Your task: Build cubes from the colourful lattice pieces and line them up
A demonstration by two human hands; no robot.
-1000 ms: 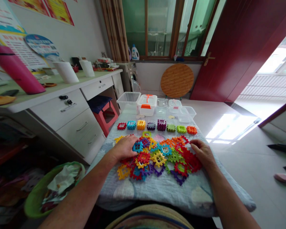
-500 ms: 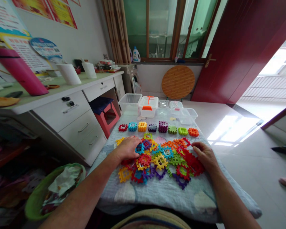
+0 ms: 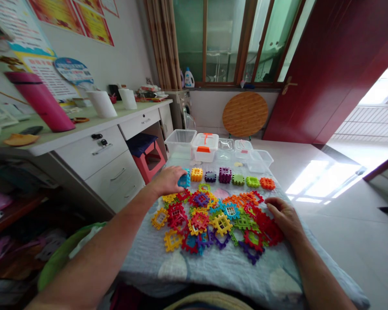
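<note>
Left fingers (image 3: 178, 170) around blue block (image 3: 185, 180): probably light, stiff; grip notched sides. Right fingers (image 3: 274, 204) curled by red pieces (image 3: 269, 228), hold unclear.

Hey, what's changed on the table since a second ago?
The left hand carried a blue piece forward from the pile to the row of stacks, still holding it. The right hand stayed by the pile's right side.

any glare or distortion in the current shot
Head view, right: sunlight glares off the pale floor; head view, left: the pink bottle leans, probably lens distortion; head view, centre: the plastic pieces look fairly clear; head view, lower left: dim, soft.
</note>
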